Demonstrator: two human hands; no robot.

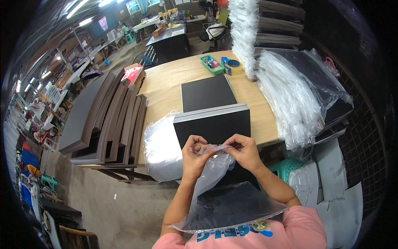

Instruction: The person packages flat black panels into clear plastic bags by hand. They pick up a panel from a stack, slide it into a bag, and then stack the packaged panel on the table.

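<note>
My left hand (pixel 193 158) and my right hand (pixel 245 153) are closed, their fingertips pinching the gathered edge of a clear plastic bag (pixel 213 176). The bag spreads down over my forearms toward my pink shirt, with something dark showing through its lower part. Just beyond my fingers stands a black panel-like piece (pixel 213 129) with a pale grey top edge. Behind it a flat black board (pixel 207 94) lies on the wooden table (pixel 163 79). More clear plastic bags (pixel 163 143) lie flat at the table's near edge, left of the black piece.
Several dark boards with brown edges (pixel 105 120) are stacked at the table's left. At the right lie piled clear plastic bags (pixel 290 99), beside tall stacks (pixel 280 20). A green basket (pixel 212 65) and a tape roll (pixel 232 66) sit at the far edge. A green stool (pixel 286 168) stands below right.
</note>
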